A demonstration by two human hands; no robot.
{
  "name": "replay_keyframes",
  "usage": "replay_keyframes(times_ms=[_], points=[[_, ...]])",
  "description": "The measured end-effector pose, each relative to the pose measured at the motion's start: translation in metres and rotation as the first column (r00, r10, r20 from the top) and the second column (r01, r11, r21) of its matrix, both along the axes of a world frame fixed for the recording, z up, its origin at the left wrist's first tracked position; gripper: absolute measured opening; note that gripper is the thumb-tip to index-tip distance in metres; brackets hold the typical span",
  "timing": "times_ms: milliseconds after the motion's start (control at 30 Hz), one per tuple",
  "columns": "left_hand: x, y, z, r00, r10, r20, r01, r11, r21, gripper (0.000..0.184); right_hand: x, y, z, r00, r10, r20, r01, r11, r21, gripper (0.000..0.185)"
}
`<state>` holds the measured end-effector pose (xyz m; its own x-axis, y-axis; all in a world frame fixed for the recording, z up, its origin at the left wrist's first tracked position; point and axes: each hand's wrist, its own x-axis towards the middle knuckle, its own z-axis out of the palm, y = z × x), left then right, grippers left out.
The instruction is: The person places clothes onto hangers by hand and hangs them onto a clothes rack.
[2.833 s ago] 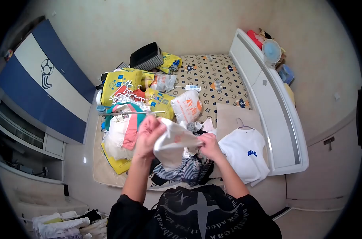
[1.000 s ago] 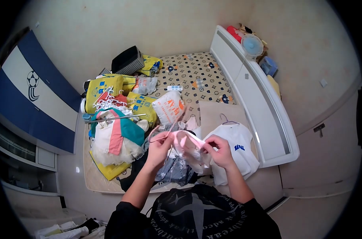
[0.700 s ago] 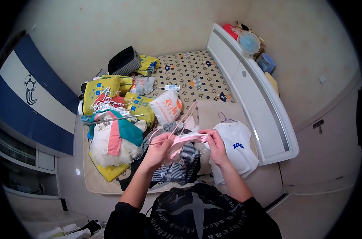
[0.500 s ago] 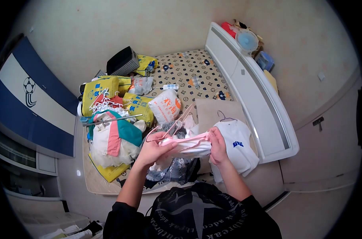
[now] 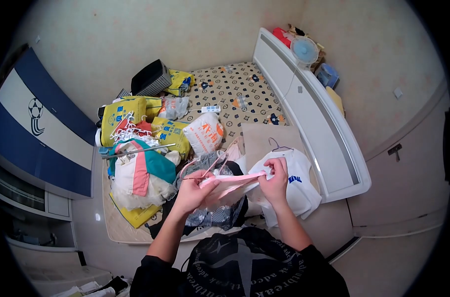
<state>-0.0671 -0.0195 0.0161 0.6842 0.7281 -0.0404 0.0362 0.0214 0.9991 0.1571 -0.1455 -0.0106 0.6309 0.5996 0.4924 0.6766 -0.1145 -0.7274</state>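
Observation:
Between my two hands a pink-and-white garment (image 5: 232,189) is stretched by its pink band, its thin pale cloth hanging below. My left hand (image 5: 192,194) is closed on the band's left end, and a pink hanger (image 5: 216,162) sticks up beside its fingers. My right hand (image 5: 274,182) pinches the right end. Under the garment lies a pile of black-and-white striped clothing (image 5: 217,216). To the right of my right hand, a white T-shirt (image 5: 296,185) with blue lettering lies on the bed with a dark hanger (image 5: 279,147) at its neck.
Left on the bed are a green, pink and white garment (image 5: 140,173), a metal rod (image 5: 148,148), white hangers (image 5: 128,129) and yellow bags (image 5: 123,116). Farther back are a white bag (image 5: 205,133), a power strip (image 5: 211,109) and a dark box (image 5: 151,79). A white headboard (image 5: 314,109) borders the right.
My right hand has moved right and slightly up, away from my left. The pink band is now pulled longer and tighter, and the cloth below it hangs more spread out.

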Motion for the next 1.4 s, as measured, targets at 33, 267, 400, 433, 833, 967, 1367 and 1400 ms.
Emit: replay_keyframes(times_ms=[33,267,400,433,833,967,1367,1400], points=[[0.0,0.002,-0.004,1.0,0.015,-0.025,-0.015,1.0,0.022,0.016,0.002,-0.004,-0.004,0.982,0.082,-0.171,-0.09,0.995,-0.038,0.019],[0.003,0.02,-0.034,0.964,0.101,-0.245,-0.028,0.958,0.285,0.024,-0.009,-0.003,-0.019,0.238,0.429,-0.871,-0.166,0.902,0.399,0.003],[-0.001,0.022,-0.02,0.943,0.246,-0.225,-0.095,0.845,0.526,0.029,-0.009,-0.001,-0.019,0.459,0.373,-0.806,-0.144,0.927,0.347,0.008],[-0.004,0.017,-0.005,0.927,0.228,-0.297,-0.067,0.881,0.469,0.028,-0.008,0.0,-0.018,0.545,0.33,-0.771,-0.127,0.941,0.313,0.01],[-0.004,-0.015,0.023,0.93,-0.143,-0.34,0.24,0.934,0.265,0.031,0.007,-0.015,-0.003,0.961,0.028,-0.275,-0.012,0.998,0.063,0.011],[0.006,-0.022,0.011,0.917,-0.209,-0.341,0.298,0.925,0.234,0.03,0.0,-0.023,0.013,0.975,0.032,-0.218,-0.034,0.999,-0.007,0.01],[0.03,-0.027,-0.008,0.944,-0.26,-0.205,0.315,0.894,0.319,0.028,-0.015,-0.033,0.07,0.815,0.303,0.494,-0.267,0.953,-0.144,0.016],[0.03,-0.025,-0.009,0.947,-0.277,-0.164,0.316,0.897,0.309,0.027,-0.014,-0.032,0.064,0.816,0.365,0.449,-0.314,0.931,-0.185,0.015]])
